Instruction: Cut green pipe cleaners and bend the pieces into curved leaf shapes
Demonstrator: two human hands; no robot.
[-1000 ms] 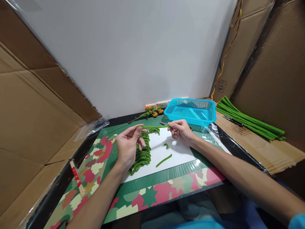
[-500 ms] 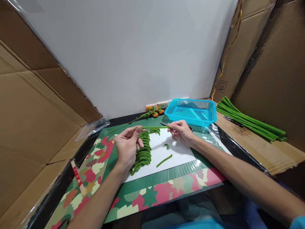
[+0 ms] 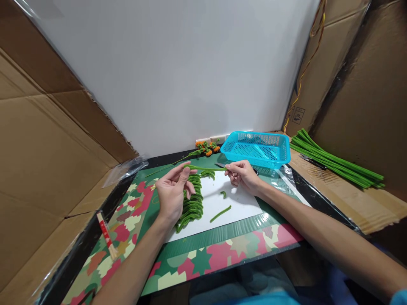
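A green pipe cleaner point(image 3: 208, 168) stretches level between my two hands above a white sheet point(image 3: 237, 218). My left hand point(image 3: 174, 186) pinches its left end between thumb and index finger. At the other end, the fingertips of my right hand point(image 3: 242, 176) close on it. Below and beside my left hand lies a row of bent green pipe cleaner pieces point(image 3: 193, 205), partly hidden by the hand. A few more curved pieces point(image 3: 207, 174) rest at the sheet's top. A small hooked piece point(image 3: 223, 194) and a short straight piece point(image 3: 220, 214) lie apart on the right.
A blue plastic basket point(image 3: 256, 150) stands behind my right hand, scissors point(image 3: 220, 164) partly hidden near it. Orange flowers on green stems point(image 3: 207, 148) lie at the back. Long green pipe cleaners point(image 3: 337, 163) and a black-handled tool point(image 3: 313, 162) are on cardboard at right. A red-wrapped stick bundle point(image 3: 106, 235) lies left.
My left fingers have shifted slightly on the pipe cleaner, and its left end now bends a little. My right hand keeps its pinch. The view has moved slightly.
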